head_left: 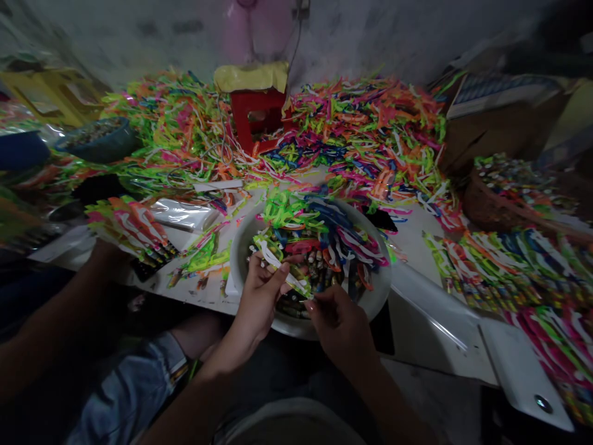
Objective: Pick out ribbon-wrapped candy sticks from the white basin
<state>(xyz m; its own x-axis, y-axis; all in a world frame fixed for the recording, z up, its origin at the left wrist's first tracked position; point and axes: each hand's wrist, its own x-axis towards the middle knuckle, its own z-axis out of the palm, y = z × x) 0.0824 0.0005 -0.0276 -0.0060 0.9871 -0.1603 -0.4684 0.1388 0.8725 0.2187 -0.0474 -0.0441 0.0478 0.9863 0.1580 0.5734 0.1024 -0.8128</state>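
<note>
My left hand [259, 290] is closed, with the thumb and fingers pinching a yellow-green and white plastic strip [273, 254]. The strip slants down to the right over a round pale basin [380, 295]. At its lower end my right hand [340, 318] has its fingers pinched together; whatever is between them is too small to make out. Inside the basin, bright plastic strips [340, 216] in green, blue, pink and white lie along the back and right. Small dark cylindrical pieces [319, 272] fill the part near my hands.
Heaps of coloured strips [370, 130] surround a red stool [241, 117] against the wall. At left, another person's hand [109, 250] is by a bundle of strips [134, 228]. Clear plastic film [430, 303] lies right of the basin, near a white device [523, 371] and rows of bundles [504, 259].
</note>
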